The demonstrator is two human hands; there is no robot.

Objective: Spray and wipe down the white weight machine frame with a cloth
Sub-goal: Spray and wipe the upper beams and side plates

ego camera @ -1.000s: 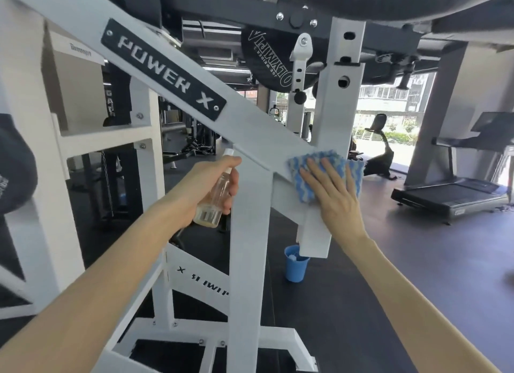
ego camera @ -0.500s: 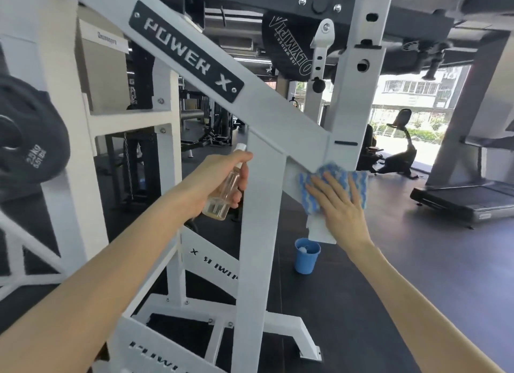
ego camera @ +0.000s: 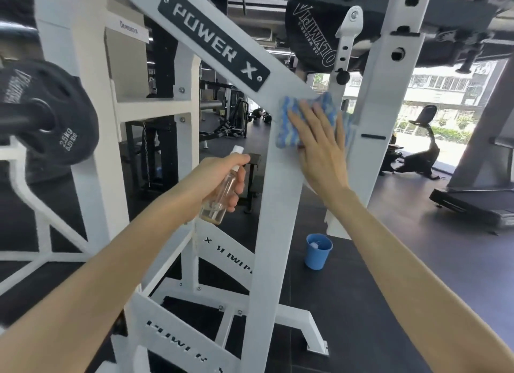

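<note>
Left-hand grip (ego camera: 219, 175) wraps a clear plastic spray bottle (ego camera: 214, 210), just left of the white machine frame (ego camera: 275, 247). Right hand (ego camera: 319, 155), fingers straight, presses a blue-striped cloth (ego camera: 289, 122) flat on the diagonal beam (ego camera: 286, 80), whose long axis climbs up-left from it.

right hand (ego camera: 319, 147) presses cloth (ego camera: 289, 122) on frame (ego camera: 278, 205); left hand (ego camera: 219, 175) grips bottle (ego camera: 219, 200).
</note>
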